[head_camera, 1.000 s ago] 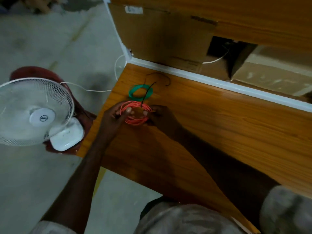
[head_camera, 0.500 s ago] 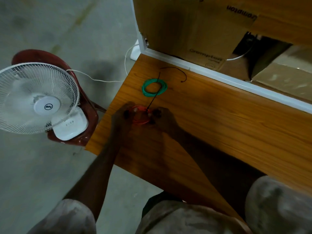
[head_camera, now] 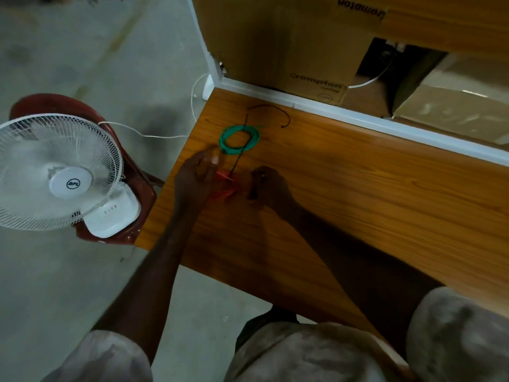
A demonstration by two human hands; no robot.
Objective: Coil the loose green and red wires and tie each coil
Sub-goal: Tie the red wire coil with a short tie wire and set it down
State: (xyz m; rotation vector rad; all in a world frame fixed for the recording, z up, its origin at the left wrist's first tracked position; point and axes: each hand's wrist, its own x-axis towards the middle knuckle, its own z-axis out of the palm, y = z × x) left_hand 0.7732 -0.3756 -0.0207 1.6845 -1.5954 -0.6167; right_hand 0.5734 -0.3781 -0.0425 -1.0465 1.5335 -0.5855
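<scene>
The red wire coil lies on the wooden table, squeezed between my two hands and mostly hidden by them. My left hand grips its left side. My right hand is closed at its right side. A thin black tie rises from the red coil and runs up across the green wire coil, which lies flat on the table just beyond my hands. Nothing touches the green coil but the tie. A second black tie curves on the table behind it.
A white table fan stands on a red chair left of the table, its white cord trailing over the floor. Cardboard boxes sit behind the table's white back edge. My knees are at the bottom.
The red coil, open and round a second ago, is now pressed narrow between my hands. The camera view has shifted, so everything sits lower and further right in the frame.
</scene>
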